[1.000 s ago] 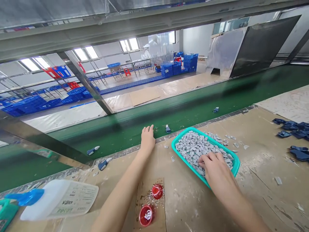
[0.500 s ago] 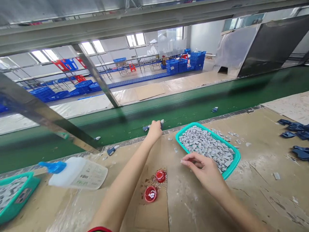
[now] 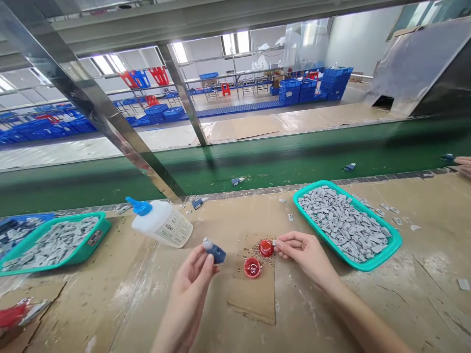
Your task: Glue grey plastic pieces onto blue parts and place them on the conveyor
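My left hand [image 3: 195,277] is closed on a dark blue plastic part [image 3: 216,252] with a pale grey tip, held above the table. Pinched in my right hand [image 3: 303,255] is a small grey plastic piece [image 3: 274,242], right beside a red cap [image 3: 266,248]. A second red cap [image 3: 252,267], with shiny liquid inside, lies just in front of the first. Both caps rest on a piece of cardboard [image 3: 253,296] spotted with droplets. Behind my right hand stands a turquoise basket [image 3: 395,240] heaped with small grey pieces [image 3: 338,220].
A white bottle with a blue nozzle [image 3: 164,223] leans at the left, near another turquoise basket [image 3: 86,247]. Beyond the table edge runs a green conveyor belt [image 3: 294,164] carrying blue parts [image 3: 237,181]. Another person's hand [image 3: 464,165] shows at far right. A metal post [image 3: 110,117] slants at left.
My left hand has come back from the belt with a blue part. My right hand has moved left to the red cap, where a grey piece shows in its fingers. The view has shifted left.
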### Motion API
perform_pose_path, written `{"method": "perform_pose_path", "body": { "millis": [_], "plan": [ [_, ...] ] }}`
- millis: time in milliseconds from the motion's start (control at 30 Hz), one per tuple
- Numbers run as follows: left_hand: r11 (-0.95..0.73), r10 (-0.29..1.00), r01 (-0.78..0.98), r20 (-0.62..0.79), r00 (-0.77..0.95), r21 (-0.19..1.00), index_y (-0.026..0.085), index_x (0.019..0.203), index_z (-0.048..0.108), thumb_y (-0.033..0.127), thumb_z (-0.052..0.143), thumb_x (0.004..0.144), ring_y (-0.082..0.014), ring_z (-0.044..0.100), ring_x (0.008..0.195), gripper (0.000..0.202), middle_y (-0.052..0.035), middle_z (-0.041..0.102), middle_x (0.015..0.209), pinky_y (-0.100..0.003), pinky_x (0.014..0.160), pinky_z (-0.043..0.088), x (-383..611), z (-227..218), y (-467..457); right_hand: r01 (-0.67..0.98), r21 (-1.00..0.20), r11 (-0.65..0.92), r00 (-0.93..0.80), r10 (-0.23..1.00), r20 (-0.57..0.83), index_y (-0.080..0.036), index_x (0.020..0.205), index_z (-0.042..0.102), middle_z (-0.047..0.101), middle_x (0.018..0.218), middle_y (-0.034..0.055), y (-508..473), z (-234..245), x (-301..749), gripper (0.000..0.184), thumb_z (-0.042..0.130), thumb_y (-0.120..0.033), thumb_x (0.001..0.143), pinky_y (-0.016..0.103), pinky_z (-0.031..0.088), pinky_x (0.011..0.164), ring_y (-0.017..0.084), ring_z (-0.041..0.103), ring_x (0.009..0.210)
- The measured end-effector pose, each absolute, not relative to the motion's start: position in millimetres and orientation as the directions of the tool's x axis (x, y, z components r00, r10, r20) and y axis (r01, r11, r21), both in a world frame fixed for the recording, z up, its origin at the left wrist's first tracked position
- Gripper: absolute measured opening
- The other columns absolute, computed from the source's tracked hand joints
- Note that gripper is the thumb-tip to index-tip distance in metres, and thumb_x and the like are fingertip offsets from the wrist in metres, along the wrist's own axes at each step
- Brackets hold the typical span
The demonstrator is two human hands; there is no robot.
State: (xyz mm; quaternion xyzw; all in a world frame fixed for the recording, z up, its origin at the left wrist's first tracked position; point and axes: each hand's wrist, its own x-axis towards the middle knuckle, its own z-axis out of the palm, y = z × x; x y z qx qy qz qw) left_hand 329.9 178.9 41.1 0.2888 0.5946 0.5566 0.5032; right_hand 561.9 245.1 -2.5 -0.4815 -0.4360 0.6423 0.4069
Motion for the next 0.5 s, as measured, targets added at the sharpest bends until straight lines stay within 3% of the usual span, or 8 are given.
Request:
{"method": "perform_pose_path", "body": {
  "millis": [133,367,500],
  "plan": [
    [0.221,0.833,-0.437,-0.402,-0.381,0.872,0.019,0.117,0.053,0.032,0.073,0.070,-0.0145,0.060,0.087,0.052,-0.0068,0.065,0.106,-0.023,0.077,0.049,344.2,33.4,157.8,-0.081,-0.941,-0.329,-0.222,0.926,-0.305,-0.012,0.079,0.063,0.071,0.071,0.0100,243.3,-6.6,554.6,0.031,0.071,-0.042,0.072,0.023,0.042,0.055,0.013,0.055,0.057],
    [0.203,0.847,-0.398,-0.364,-0.386,0.895,0.017,0.107,0.058,0.032,0.076,0.065,-0.0152,0.064,0.078,0.048,-0.0061,0.069,0.096,-0.024,0.075,0.050,362.0,38.2,159.2,-0.042,-0.946,-0.322,-0.243,0.922,-0.303,-0.012,0.077,0.063,0.069,0.067,0.0078,243.5,-12.3,550.2,0.032,0.071,-0.043,0.072,0.022,0.038,0.052,0.011,0.052,0.055],
    [0.175,0.864,-0.340,-0.310,-0.396,0.924,0.017,0.096,0.061,0.030,0.076,0.065,-0.0192,0.064,0.090,0.037,-0.0068,0.070,0.096,-0.025,0.079,0.049,372.5,32.6,162.6,-0.048,-0.952,-0.303,-0.242,0.928,-0.284,-0.012,0.077,0.063,0.069,0.067,0.0073,243.7,-9.5,552.1,0.032,0.071,-0.044,0.073,0.022,0.037,0.052,0.011,0.052,0.056]
  ]
}}
